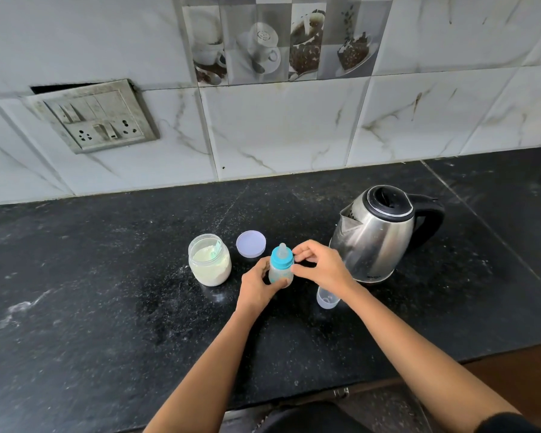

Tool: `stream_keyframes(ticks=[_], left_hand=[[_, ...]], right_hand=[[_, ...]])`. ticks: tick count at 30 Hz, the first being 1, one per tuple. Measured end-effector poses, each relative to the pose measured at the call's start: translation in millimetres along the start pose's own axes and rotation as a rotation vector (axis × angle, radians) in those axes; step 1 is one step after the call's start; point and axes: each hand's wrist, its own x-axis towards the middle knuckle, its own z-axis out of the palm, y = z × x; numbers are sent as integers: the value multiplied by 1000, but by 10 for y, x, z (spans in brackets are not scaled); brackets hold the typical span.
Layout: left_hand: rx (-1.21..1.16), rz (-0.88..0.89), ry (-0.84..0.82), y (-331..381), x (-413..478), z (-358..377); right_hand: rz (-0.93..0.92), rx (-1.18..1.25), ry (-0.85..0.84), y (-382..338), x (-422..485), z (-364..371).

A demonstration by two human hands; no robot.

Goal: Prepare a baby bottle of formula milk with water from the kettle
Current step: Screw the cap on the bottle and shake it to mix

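Observation:
A small baby bottle (280,270) with a blue collar and clear teat stands upright on the black counter. My left hand (256,284) grips its body from the left. My right hand (320,264) has its fingertips on the blue collar from the right. An open jar of white formula powder (209,264) with a scoop inside stands to the left. Its lilac lid (250,243) lies behind the bottle. The steel kettle (377,234) with a black lid and handle stands to the right, lid closed. The bottle's clear cap (327,297) lies under my right wrist.
The black stone counter (107,292) runs wide to the left and right, with its front edge near my body. A tiled wall with a switch and socket panel (96,117) stands behind. White powder specks dust the counter on the left.

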Motion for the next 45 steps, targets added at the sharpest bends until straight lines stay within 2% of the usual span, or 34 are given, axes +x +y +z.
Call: stream_keyframes(ticks=[2, 5, 7, 11, 14, 15, 18, 20, 27, 33, 36, 38, 42, 43, 45], left_hand=[[15, -15, -7, 8, 10, -8], [14, -23, -20, 15, 20, -15], [12, -21, -22, 27, 23, -17], [13, -19, 2, 45, 52, -21], [21, -15, -19, 45, 66, -30], [36, -6, -27, 45, 70, -40], [92, 24, -41, 47, 99, -74], [115, 15, -48, 25, 122, -74], [132, -33, -28, 5, 157, -54], [125, -28, 7, 0, 128, -16], [133, -13, 10, 8, 126, -18], [134, -13, -13, 14, 139, -41], [162, -1, -46, 8, 181, -78], [170, 1, -45, 0, 189, -78], [174, -8, -37, -9, 187, -66]], right_hand=[[-28, -55, -16, -28, 48, -100], [-85, -145, -311, -133, 216, -148], [-81, -157, -392, -165, 308, -120], [-25, -102, -167, -143, 301, 11], [14, -198, -61, -174, 307, 154], [7, -226, -89, -181, 336, 145], [-51, -198, -404, -179, 440, -67], [-93, -205, -519, -160, 511, -206], [-192, -210, -444, -145, 648, -207], [-228, -94, -64, 73, 340, 60], [-198, -77, -3, 48, 256, 131], [-187, -109, -92, 0, 299, 72], [-119, -198, -509, -122, 564, -159], [-100, -213, -567, -168, 616, -185], [-98, -228, -579, -224, 677, -172]])
